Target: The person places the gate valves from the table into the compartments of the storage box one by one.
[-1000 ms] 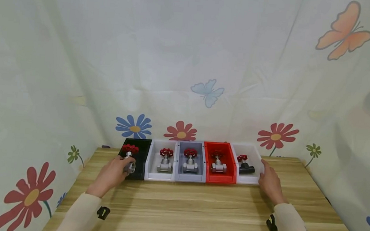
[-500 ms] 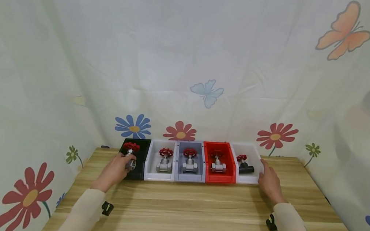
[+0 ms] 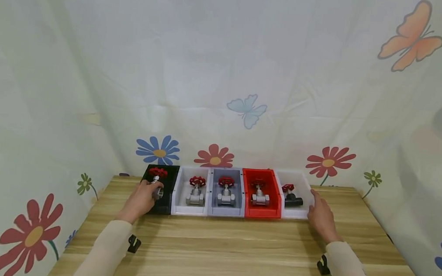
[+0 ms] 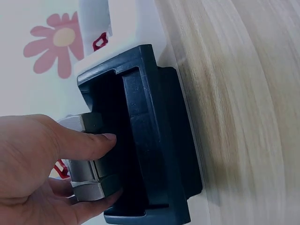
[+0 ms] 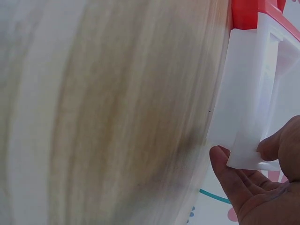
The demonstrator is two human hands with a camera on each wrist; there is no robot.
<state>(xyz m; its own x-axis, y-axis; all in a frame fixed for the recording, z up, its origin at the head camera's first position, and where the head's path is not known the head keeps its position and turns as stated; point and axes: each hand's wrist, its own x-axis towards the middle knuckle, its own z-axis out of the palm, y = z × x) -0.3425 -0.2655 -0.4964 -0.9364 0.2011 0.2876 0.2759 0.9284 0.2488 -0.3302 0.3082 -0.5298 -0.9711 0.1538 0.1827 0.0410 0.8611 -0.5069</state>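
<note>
My left hand (image 3: 140, 201) grips a metal gate valve (image 4: 84, 173) by its body, thumb on one side and fingers on the other. The valve's red handwheel (image 3: 158, 172) points toward the back of the black bin (image 4: 149, 126), and its body is at that bin's open front. At the other end of the row, my right hand (image 3: 321, 217) holds the side wall of a white bin (image 5: 243, 101), with the thumb at the rim and the fingertips outside below. Inside this bin lies a black valve (image 3: 293, 201) with a red handwheel.
Between the two end bins stand a white bin (image 3: 190, 212), a grey bin (image 3: 226, 212) and a red bin (image 3: 263, 213), side by side. Each holds a metal valve with a red handwheel. The wooden table (image 3: 230, 253) stretches in front; a flower-printed curtain (image 3: 195, 65) hangs behind.
My left hand has shifted slightly right and away from me, carrying the valve a little further toward the back of the black bin. My right hand has stayed at the white bin.
</note>
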